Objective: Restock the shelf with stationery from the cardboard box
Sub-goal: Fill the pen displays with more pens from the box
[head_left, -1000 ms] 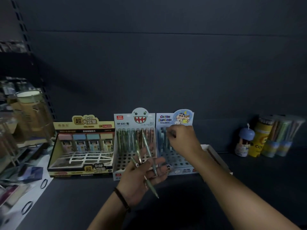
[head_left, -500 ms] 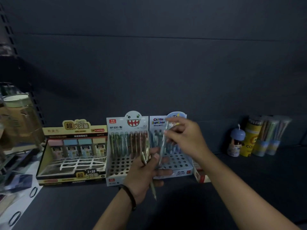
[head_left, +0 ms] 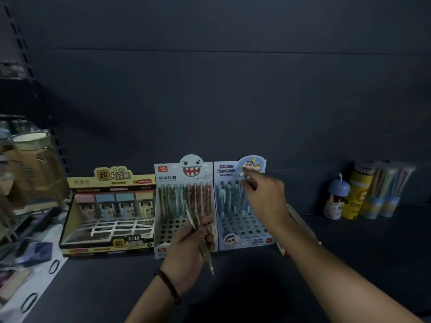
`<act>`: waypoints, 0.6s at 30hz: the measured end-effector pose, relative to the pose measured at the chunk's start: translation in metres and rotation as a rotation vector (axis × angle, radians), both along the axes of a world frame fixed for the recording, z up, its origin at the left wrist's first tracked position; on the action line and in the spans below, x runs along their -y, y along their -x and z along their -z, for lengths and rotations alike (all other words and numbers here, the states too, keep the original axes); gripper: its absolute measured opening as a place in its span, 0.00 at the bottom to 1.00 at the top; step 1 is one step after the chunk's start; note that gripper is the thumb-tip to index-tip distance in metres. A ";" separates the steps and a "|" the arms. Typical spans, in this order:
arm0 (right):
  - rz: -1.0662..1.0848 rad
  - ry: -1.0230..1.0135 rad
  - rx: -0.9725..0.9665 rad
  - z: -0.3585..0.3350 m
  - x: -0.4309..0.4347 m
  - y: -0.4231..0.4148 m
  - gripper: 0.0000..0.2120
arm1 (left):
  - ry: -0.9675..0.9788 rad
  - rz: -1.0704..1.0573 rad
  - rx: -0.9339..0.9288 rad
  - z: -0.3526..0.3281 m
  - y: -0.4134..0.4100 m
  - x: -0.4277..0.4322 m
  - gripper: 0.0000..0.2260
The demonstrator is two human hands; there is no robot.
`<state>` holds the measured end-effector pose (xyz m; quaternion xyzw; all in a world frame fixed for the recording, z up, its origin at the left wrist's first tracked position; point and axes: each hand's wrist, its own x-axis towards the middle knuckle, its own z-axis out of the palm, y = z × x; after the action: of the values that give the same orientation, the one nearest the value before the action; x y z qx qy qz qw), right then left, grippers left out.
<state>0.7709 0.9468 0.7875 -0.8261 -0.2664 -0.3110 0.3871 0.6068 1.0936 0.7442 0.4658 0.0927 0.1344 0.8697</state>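
My left hand [head_left: 186, 248] grips two slim greenish pens [head_left: 206, 256], which slant down to the right in front of the shark-face pen display box [head_left: 168, 173]. My right hand [head_left: 265, 197] reaches over the blue cartoon pen display box [head_left: 245, 241] and pinches the top of a pen [head_left: 243, 181] standing in its back row. Both boxes stand side by side on the dark shelf [head_left: 349, 252], with pens filling their back rows and bare holes in front. No cardboard box is visible.
A yellow-and-black lead-refill display box [head_left: 112, 180] stands left of the pen boxes. A flat white-and-red box [head_left: 300, 220] lies behind my right forearm. Tubes of pencils [head_left: 356, 194] and a blue-capped jar [head_left: 337, 197] stand at the right. Cluttered goods [head_left: 30, 164] fill the neighbouring shelf at left.
My right hand took a pen from my left hand and carried it up and right to the back row of the blue cartoon box. My left hand closed round the remaining pens.
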 end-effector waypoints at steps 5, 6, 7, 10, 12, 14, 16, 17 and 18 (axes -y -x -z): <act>0.011 0.080 0.035 0.002 -0.005 -0.003 0.15 | -0.080 0.056 -0.030 0.001 0.006 -0.002 0.12; 0.010 0.096 0.022 0.003 -0.006 -0.004 0.14 | -0.083 0.056 -0.037 0.001 0.005 -0.002 0.13; 0.015 0.123 0.014 0.003 -0.007 -0.005 0.11 | -0.078 0.051 -0.037 0.002 0.005 -0.002 0.13; 0.055 0.288 -0.054 0.005 -0.009 -0.005 0.11 | -0.035 0.044 -0.045 0.005 0.002 -0.005 0.14; 0.040 0.303 -0.154 0.004 -0.008 -0.002 0.12 | -0.052 0.054 -0.032 0.007 0.003 -0.007 0.14; 0.005 0.246 -0.199 -0.001 -0.006 0.003 0.11 | -0.075 0.051 0.010 0.005 0.006 -0.008 0.15; -0.044 0.100 -0.215 -0.010 -0.009 0.016 0.08 | -0.075 0.033 0.059 0.002 0.011 -0.011 0.14; -0.084 0.010 -0.223 -0.016 -0.012 0.026 0.09 | -0.070 0.020 0.073 0.001 0.013 -0.013 0.14; -0.142 -0.058 -0.233 -0.021 -0.017 0.036 0.09 | -0.067 0.009 0.079 0.000 0.015 -0.016 0.14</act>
<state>0.7351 0.9640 0.8083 -0.8243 -0.2684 -0.1924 0.4600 0.5918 1.1097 0.7443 0.4894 0.0516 0.1521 0.8572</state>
